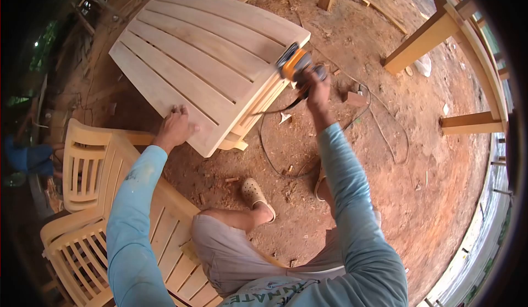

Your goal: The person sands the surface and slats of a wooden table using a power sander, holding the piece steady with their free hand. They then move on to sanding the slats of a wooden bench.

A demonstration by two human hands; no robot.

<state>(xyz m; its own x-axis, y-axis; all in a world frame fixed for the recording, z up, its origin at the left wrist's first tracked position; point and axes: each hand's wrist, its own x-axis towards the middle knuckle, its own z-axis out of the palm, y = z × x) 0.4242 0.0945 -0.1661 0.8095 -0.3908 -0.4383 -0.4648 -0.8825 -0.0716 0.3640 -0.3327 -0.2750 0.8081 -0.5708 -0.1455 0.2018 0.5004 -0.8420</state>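
Observation:
My right hand (318, 93) is wrapped round an orange and black power sander (296, 62). The sander is slightly blurred and tilted at the near right corner of a slatted wooden tabletop (192, 48), its pad side toward the wood. A dark cord (294, 102) trails down from it. My left hand (177, 126) rests on the outer slat near the tabletop's left edge, palm down, thumb apart from the fingers, holding nothing.
Wooden slatted chairs (82, 169) stand at the left, beside a slatted seat (170, 230). A brown block (356, 99) and looping cable lie on the dirt floor (407, 197). Wooden frame legs (421, 40) rise at the right. A person in blue (27, 155) is at the far left.

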